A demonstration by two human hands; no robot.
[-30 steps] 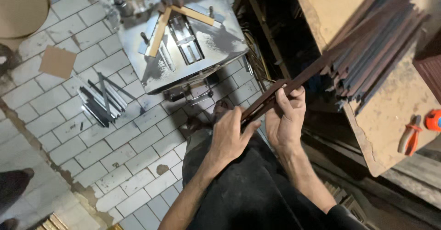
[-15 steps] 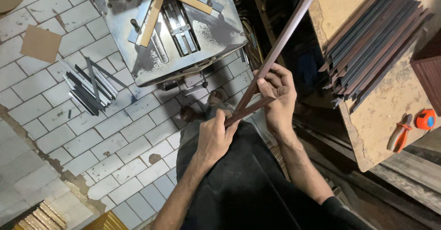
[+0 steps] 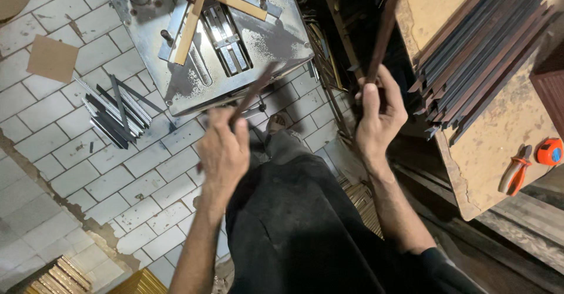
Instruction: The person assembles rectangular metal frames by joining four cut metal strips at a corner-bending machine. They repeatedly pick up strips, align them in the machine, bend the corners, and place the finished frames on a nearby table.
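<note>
Two slim dark-brown moulding strips, one per hand, held apart above the tiled floor point(image 3: 64, 153). Left hand point(image 3: 223, 153), fingers closed round a short strip point(image 3: 254, 92) slanting up-right toward the metal machine point(image 3: 205, 47). Right hand point(image 3: 379, 115), fingers clamped on a long strip point(image 3: 385, 27) running near-upright beside the counter point(image 3: 499, 147) with its stacked strips point(image 3: 482, 53).

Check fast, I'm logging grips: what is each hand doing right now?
Left hand: closed on a short dark wooden strip.
Right hand: closed on a long dark wooden strip, held upright.
</note>
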